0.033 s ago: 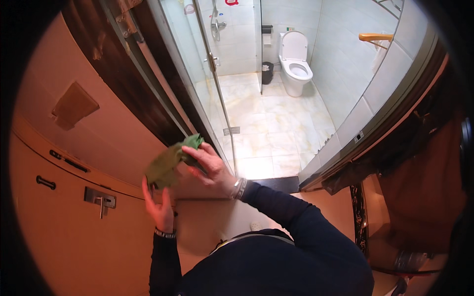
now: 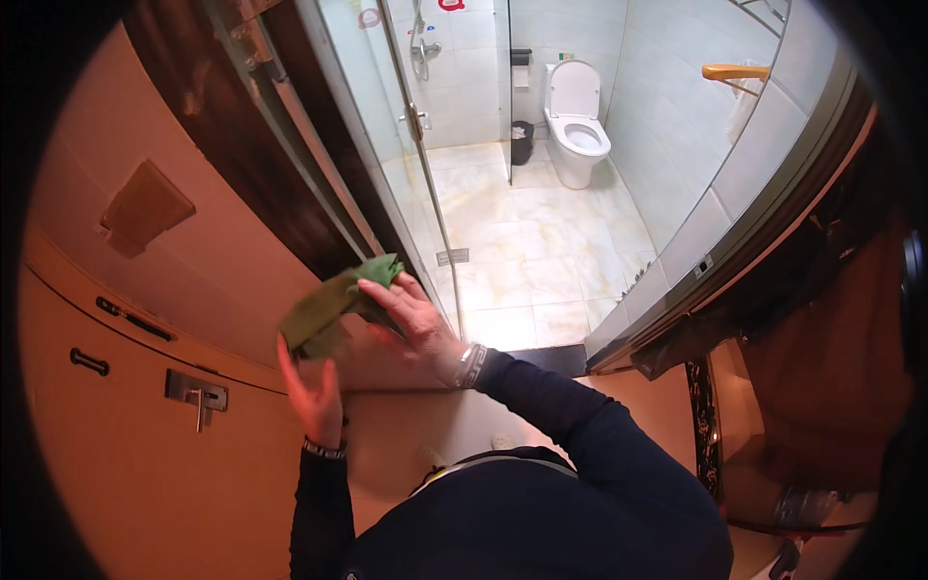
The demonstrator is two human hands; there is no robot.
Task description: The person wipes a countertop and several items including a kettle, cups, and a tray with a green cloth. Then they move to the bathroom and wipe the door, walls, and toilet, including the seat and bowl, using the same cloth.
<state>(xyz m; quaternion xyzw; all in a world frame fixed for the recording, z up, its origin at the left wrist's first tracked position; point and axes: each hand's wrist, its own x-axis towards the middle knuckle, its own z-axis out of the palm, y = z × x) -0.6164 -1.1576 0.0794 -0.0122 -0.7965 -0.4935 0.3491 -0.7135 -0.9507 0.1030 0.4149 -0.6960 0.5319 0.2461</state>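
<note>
A crumpled green cloth (image 2: 329, 311) is stretched between my two hands in front of the doorway's left side. My right hand (image 2: 420, 329) grips its brighter green right end between thumb and fingers. At the lower left end, my left hand (image 2: 314, 401) has its fingertips and thumb on the cloth's edge; part of this grip is hidden behind the fabric. Both wrists have bands at the cuffs of dark sleeves.
Ahead, a doorway opens onto a tiled bathroom with a glass door (image 2: 416, 121), a toilet (image 2: 578, 135) and a black bin (image 2: 522, 145). To the left is a door with a lever handle (image 2: 199, 398). Dark garments (image 2: 802, 251) hang at the right.
The cloth's left part has risen slightly and spread a little wider. My hands have barely moved.
</note>
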